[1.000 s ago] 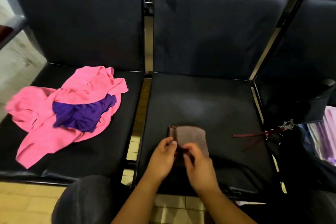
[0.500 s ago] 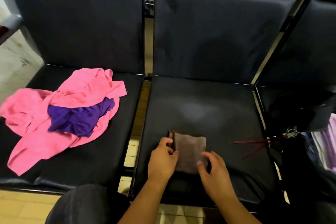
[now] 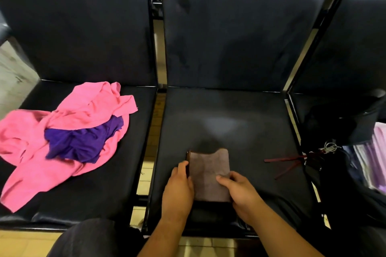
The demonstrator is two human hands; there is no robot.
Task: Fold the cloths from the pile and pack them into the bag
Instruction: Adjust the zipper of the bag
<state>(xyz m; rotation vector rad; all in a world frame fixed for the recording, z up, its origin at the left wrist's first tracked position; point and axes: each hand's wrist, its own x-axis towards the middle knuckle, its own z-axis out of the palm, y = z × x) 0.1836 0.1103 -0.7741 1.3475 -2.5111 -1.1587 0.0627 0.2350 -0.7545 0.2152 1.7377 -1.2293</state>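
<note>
Now two hands (image 3: pixel 206 194) – one brown cloth (image 3: pixel 210 175), two piled (image 3: pixel 69 137)

brown cloth (image 3: pixel 210 175) folded on middle seat (image 3: pixel 240 123) | both hands (image 3: pixel 208 191) gripping its sides | pink-purple pile (image 3: pixel 62 137) left

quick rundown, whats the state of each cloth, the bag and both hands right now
brown cloth: folded into a small rectangle, flat on the middle seat
pink cloth: unfolded, crumpled on the left seat
purple cloth: unfolded, bunched on the pink cloth
black bag: on the right seat, open
left hand: against the brown cloth's left edge
right hand: on its right edge
</note>
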